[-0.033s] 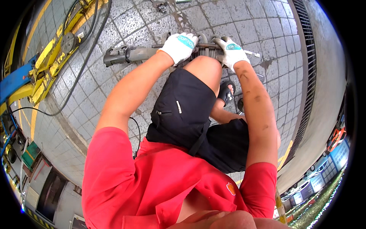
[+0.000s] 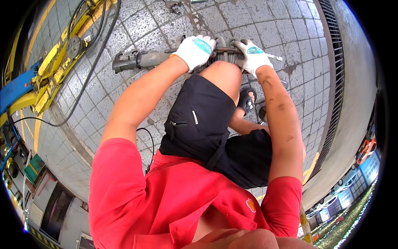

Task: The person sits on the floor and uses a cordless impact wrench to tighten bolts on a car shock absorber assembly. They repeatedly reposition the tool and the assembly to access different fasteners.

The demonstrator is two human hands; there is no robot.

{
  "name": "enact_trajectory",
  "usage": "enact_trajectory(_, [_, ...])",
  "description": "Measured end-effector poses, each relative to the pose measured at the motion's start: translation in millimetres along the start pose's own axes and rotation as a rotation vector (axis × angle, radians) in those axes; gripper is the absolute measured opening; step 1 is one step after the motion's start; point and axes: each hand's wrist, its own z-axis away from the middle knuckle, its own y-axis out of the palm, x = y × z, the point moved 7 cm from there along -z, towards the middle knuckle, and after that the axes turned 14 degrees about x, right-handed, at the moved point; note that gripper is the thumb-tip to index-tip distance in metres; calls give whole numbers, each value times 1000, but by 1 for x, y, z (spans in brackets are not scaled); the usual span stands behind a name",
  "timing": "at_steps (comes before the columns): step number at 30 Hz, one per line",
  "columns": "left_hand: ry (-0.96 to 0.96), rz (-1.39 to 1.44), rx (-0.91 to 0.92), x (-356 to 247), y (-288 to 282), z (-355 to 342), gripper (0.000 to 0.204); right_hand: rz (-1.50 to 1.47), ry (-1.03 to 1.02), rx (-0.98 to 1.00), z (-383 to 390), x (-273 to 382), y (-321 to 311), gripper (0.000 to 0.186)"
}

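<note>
Where my hands sit: left hand [image 2: 200,50], right hand [image 2: 253,58] apart, bent over the grey strut [image 2: 150,60]; closure I cannot tell.
Strut: twelve o'clock, beside my knee [image 2: 224,69], probably for steadiness.

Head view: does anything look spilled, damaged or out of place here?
The open-toed sandal below the knee looks odd: it leaves toes bare beside the work. Otherwise mostly grime: dark stains on the tiled floor, smudges on the right forearm. The threaded rod between left hand and right hand shows no clear damage.
</note>
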Motion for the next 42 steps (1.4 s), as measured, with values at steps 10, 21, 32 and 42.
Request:
enact_trajectory(10, [-12, 394, 384, 12, -27, -12, 51, -35, -31, 48, -5, -10, -7, 73])
enact_trajectory(21, [-4, -17, 66, -2, -24, 4, 36, -39, -35, 64, -4, -19, -13, 81])
enact_trajectory(32, [-128, 321, 154, 32, 3, 25, 47, 32, -50, 67, -20, -18, -17, 71])
enact_trajectory(42, [-169, 473, 106, 45, -2, 50, 52, 147, -105, -24, -17, -17, -8, 74])
